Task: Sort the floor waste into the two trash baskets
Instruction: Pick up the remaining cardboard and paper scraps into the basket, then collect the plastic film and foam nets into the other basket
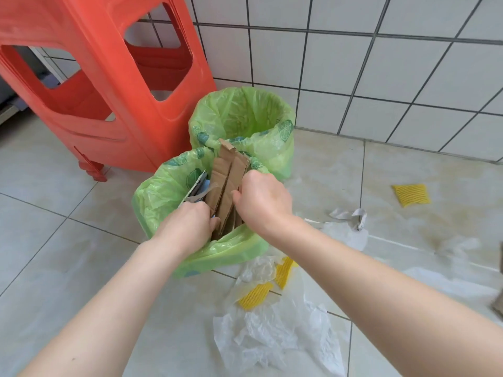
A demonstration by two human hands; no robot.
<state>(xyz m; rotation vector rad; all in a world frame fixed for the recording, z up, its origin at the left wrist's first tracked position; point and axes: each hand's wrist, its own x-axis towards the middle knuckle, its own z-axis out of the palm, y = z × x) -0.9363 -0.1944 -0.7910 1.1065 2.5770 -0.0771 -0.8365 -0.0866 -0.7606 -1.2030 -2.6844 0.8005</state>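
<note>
Your left hand [187,224] and right hand [261,200] both grip folded cardboard [227,183] standing upright in the near green-lined basket [152,197]; the second basket [272,148] touches it at one o'clock, with plastic bags [277,336] at five o'clock.

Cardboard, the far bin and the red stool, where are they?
cardboard [227,183]: head view, on its brown flat face.
far bin [275,152]: head view, on its green bag's outer wall.
red stool [114,85]: head view, on its side panel.
</note>
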